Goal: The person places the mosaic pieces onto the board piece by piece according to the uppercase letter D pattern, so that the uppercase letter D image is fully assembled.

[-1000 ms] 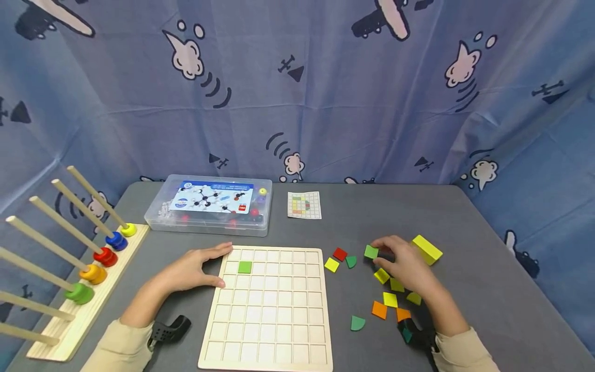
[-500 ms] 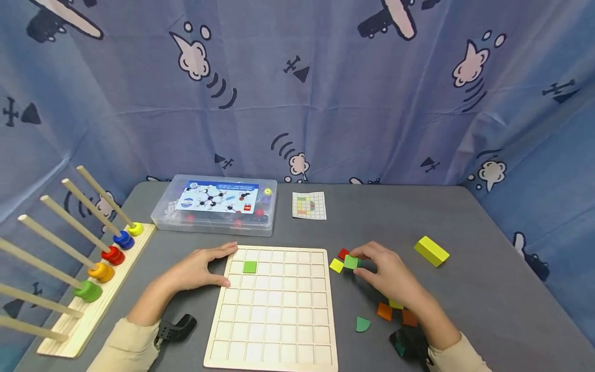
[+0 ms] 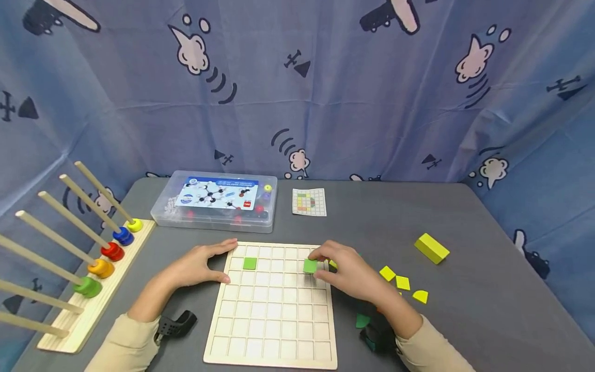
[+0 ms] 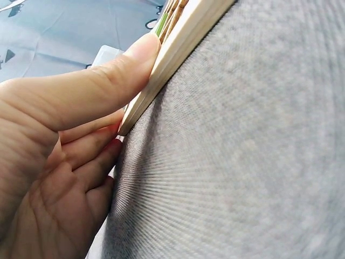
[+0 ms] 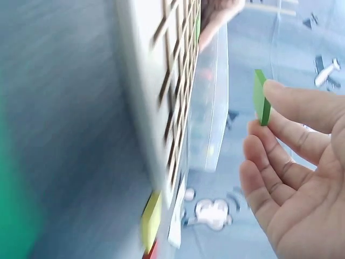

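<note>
A pale wooden grid board [image 3: 270, 326] lies on the table, with one green square tile [image 3: 249, 263] in a cell near its top left. At the board's upper left, my left hand [image 3: 196, 265] rests its thumb and fairly straight fingers against the edge; the left wrist view shows the thumb [image 4: 116, 73] touching the wooden side. My right hand [image 3: 349, 273] pinches another green square tile [image 3: 310, 266] over the board's upper right. That tile [image 5: 261, 100] is held apart from the board in the right wrist view, between thumb and fingers.
Yellow tiles [image 3: 402, 282] and a green quarter-round tile [image 3: 362, 321] lie right of the board, partly hidden by my arm. A yellow block [image 3: 432, 248], pattern card [image 3: 309, 202], clear plastic case [image 3: 214, 201] and wooden peg stand [image 3: 108, 279] surround the work area.
My right hand has carried the green tile leftward from the loose pieces to over the board's upper right. My left hand stays at the board's edge.
</note>
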{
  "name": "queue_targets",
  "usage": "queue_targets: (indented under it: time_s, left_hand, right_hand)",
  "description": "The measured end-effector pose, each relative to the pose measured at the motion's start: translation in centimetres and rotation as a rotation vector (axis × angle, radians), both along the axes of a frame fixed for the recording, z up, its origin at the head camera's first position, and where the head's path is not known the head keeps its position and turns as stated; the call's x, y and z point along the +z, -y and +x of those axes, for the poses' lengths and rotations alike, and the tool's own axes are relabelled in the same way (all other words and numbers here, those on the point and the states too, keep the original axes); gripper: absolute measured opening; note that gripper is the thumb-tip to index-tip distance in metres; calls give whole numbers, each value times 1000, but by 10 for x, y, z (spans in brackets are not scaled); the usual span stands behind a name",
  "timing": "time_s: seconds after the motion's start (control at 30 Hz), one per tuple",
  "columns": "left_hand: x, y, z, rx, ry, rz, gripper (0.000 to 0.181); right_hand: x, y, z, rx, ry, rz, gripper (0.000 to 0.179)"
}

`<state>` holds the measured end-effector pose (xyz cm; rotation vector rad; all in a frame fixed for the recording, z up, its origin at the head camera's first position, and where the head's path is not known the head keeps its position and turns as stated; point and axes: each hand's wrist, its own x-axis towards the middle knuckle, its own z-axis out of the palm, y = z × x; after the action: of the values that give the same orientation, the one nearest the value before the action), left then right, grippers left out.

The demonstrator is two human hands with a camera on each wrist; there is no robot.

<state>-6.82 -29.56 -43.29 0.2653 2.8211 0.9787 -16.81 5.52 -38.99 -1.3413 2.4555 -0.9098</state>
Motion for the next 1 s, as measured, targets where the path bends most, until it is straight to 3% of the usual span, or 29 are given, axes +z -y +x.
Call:
queue_targets:
  time_s: [0.23, 0.47, 0.8, 1.0]
  left_hand:
    - [1, 0, -2, 0, -15, -7, 86]
    - [0, -1, -2, 3, -9, 5, 86]
    - [2, -3, -3, 1, 2, 12, 86]
    - [3, -1, -1, 5, 4, 21, 85]
  right_hand:
    - [7, 46, 1, 133, 4, 46, 26]
    - [2, 86, -4, 142, 29, 148, 22]
    - [-8, 110, -9, 168, -54, 275, 23]
    - [-9, 116, -5, 189, -160, 327, 18]
